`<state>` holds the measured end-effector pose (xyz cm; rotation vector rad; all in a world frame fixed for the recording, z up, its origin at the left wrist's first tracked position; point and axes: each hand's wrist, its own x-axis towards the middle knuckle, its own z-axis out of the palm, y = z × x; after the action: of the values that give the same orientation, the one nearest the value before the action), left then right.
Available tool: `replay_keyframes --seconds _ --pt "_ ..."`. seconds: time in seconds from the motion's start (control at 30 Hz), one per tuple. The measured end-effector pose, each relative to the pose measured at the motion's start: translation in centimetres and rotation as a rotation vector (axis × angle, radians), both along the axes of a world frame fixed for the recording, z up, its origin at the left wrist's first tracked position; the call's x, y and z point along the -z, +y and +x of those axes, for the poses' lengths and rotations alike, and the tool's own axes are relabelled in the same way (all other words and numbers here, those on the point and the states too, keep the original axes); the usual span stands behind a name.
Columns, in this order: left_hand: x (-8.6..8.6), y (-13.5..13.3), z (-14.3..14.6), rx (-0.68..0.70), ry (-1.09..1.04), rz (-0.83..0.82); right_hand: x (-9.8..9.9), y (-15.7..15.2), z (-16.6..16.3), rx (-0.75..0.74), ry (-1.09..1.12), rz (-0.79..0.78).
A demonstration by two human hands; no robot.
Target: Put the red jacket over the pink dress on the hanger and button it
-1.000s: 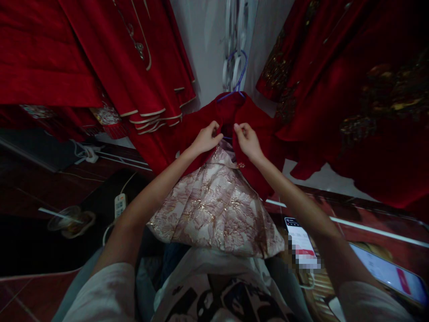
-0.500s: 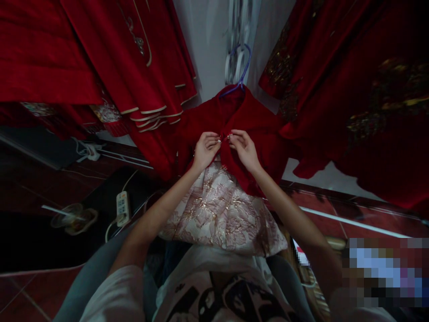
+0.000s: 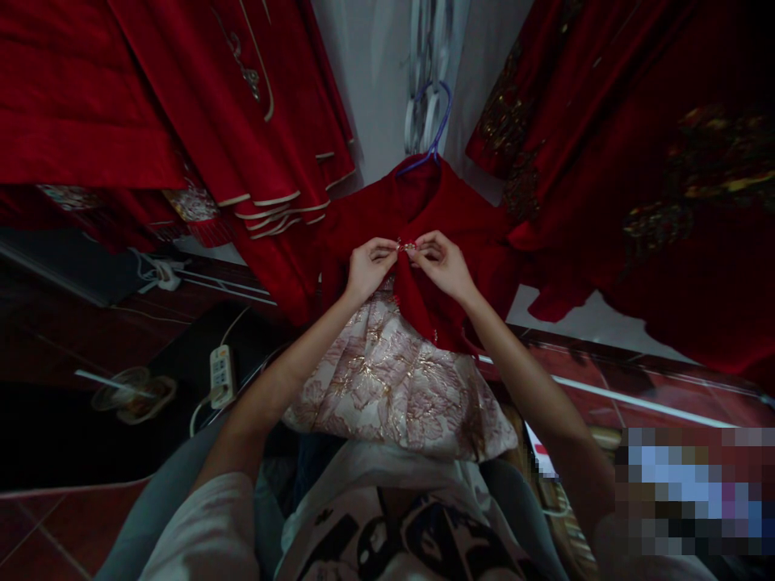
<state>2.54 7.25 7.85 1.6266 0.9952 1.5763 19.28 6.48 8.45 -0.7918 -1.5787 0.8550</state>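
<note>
A red jacket point(image 3: 357, 214) hangs on a purple hanger point(image 3: 437, 133) straight in front of me. At its front opening my left hand point(image 3: 370, 268) is closed, thumb and forefinger pinching one front edge. Opposite it my right hand point(image 3: 445, 265) pinches the other front edge the same way, fingertips nearly meeting the left ones. Small shiny bits show between the fingertips; whether they are fasteners or nails I cannot tell. Below the hands spreads a pale pink brocade skirt point(image 3: 393, 379) with gold floral pattern, its hem near my lap.
Red garments point(image 3: 242, 145) with pale trim hang at the left, and embroidered red ones point(image 3: 605, 186) at the right. A power strip point(image 3: 222, 377) and a plastic cup point(image 3: 121, 390) with a straw rest on a dark surface at the left.
My hands have drawn slightly closer at the jacket's front. The right front edge now turns outward, showing small beads or fasteners lower down.
</note>
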Motion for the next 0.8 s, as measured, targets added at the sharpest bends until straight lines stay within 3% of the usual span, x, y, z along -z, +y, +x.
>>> replay_keyframes --seconds 0.43,0.8 --pt "-1.2 -0.8 -0.1 0.021 0.258 0.125 -0.8 -0.5 0.1 0.139 -0.120 0.096" --pt "-2.4 -0.5 0.1 0.037 0.398 0.187 -0.1 0.3 0.4 0.082 0.016 0.033"
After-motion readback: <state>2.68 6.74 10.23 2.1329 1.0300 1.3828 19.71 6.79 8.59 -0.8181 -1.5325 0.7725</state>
